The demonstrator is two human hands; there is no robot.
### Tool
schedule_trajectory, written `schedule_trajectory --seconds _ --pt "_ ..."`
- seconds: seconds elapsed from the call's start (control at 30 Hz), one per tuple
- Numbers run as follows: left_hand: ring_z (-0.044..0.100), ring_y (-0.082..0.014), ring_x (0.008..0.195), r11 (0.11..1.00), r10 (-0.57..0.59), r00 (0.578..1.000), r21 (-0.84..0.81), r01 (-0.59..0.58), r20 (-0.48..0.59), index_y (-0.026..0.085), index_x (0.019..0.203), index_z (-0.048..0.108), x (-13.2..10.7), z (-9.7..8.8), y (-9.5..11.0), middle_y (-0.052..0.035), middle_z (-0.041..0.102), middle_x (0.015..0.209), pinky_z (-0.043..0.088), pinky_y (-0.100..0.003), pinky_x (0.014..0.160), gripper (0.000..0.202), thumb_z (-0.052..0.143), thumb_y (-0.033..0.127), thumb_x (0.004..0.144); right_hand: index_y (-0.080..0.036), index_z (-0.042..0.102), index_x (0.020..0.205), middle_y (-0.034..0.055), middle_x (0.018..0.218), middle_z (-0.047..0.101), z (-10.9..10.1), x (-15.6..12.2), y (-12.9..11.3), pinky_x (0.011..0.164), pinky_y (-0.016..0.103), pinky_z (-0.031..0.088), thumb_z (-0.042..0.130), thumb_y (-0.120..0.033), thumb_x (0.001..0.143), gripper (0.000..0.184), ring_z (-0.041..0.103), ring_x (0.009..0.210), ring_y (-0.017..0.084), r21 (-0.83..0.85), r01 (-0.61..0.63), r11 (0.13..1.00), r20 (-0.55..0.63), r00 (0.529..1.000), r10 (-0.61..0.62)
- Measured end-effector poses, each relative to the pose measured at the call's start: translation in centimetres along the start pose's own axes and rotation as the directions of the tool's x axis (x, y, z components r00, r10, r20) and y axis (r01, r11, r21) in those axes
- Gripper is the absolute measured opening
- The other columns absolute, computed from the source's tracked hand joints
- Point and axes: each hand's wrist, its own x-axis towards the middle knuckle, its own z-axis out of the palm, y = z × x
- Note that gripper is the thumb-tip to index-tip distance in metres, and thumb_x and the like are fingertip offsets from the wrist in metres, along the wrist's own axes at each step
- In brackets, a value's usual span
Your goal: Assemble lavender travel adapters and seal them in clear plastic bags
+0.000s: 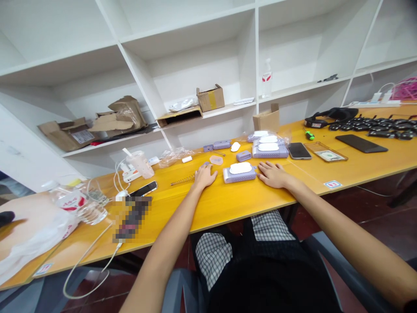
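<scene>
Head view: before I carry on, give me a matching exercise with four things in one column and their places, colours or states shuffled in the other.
1. Nearest purple-and-white device
2. Coiled spring
3. Screwdriver
4. Bottle in the white shelving

A. Partly bright green
B. Standing upright
C. Between the left hand and the right hand
D. Lying just left of the left hand

Pairs: 1-C, 2-D, 3-A, 4-B

Left arm point(172, 234) runs up from bottom left, right arm point(339, 226) bottom right; left hand point(203, 176) and right hand point(273, 175) just chilling palm-down mid-frame.
</scene>
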Motion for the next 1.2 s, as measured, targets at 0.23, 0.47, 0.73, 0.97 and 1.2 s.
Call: schedule_trajectory --seconds 0.23,0.47,0.73,0.97,1.2 --pt "0.063 -0.0311 0.116 0.999 -0.005 0.997 0.034 0.008 -0.079 0.020 0.121 0.072 0.0 -0.7 0.1 -0.0132 0.073 0.122 0.047 -0.043 0.100 0.035 0.055 0.035 0.094 -0.019 0.043 0.158 0.0129 0.170 0.034 -0.1 -0.1 -0.1 0.122 0.064 0.026 0.025 -0.051 0.103 0.066 0.031 0.156 0.038 0.002 -0.010 1.000 -0.004 1.000 0.010" --pt "0.059 -0.0360 0.121 0.999 -0.001 0.993 0.045 0.007 -0.118 0.021 0.119 0.073 -0.2 -2.2 -0.6 -0.0158 0.069 0.128 0.045 -0.049 0.104 0.035 0.058 0.035 0.091 -0.016 0.045 0.157 0.0155 0.169 0.035 0.1 0.0 0.0 0.121 0.067 0.026 0.026 -0.051 0.102 0.068 0.032 0.154 0.041 0.021 0.012 1.000 -0.021 1.000 -0.011" --pt "0.055 -0.0442 0.133 0.987 -0.078 0.990 -0.128 0.092 0.113 0.026 0.107 0.075 0.4 -3.8 -6.2 -0.0158 0.069 0.133 0.041 -0.056 0.108 0.040 0.080 0.037 0.069 -0.018 0.046 0.156 0.0152 0.167 0.038 -0.1 0.0 -0.1 0.120 0.065 0.029 0.025 -0.052 0.103 0.066 0.033 0.154 0.038 0.019 0.027 0.999 -0.032 0.999 -0.026" --pt "0.073 -0.0291 0.100 0.960 0.016 0.977 -0.277 0.045 0.215 0.022 0.110 0.075 0.6 -4.7 -8.7 -0.0105 0.077 0.114 0.055 -0.036 0.090 0.053 0.075 0.010 0.059 -0.016 0.047 0.155 0.0159 0.167 0.038 -0.1 0.0 -0.1 0.119 0.066 0.029 0.025 -0.050 0.103 0.066 0.034 0.153 0.040 0.009 0.029 1.000 -0.025 0.999 -0.029" --pt "0.071 -0.0212 0.079 0.825 0.008 0.999 -0.565 0.023 0.053 0.018 0.117 0.069 0.4 -5.7 -8.7 -0.0072 0.072 0.093 0.061 -0.037 0.077 0.046 0.079 0.025 0.073 -0.021 0.060 0.145 0.0147 0.160 0.049 -0.7 -0.3 -0.4 0.115 0.064 0.035 0.035 -0.048 0.101 0.058 0.045 0.146 0.040 0.033 0.052 0.998 -0.094 0.994 -0.049"
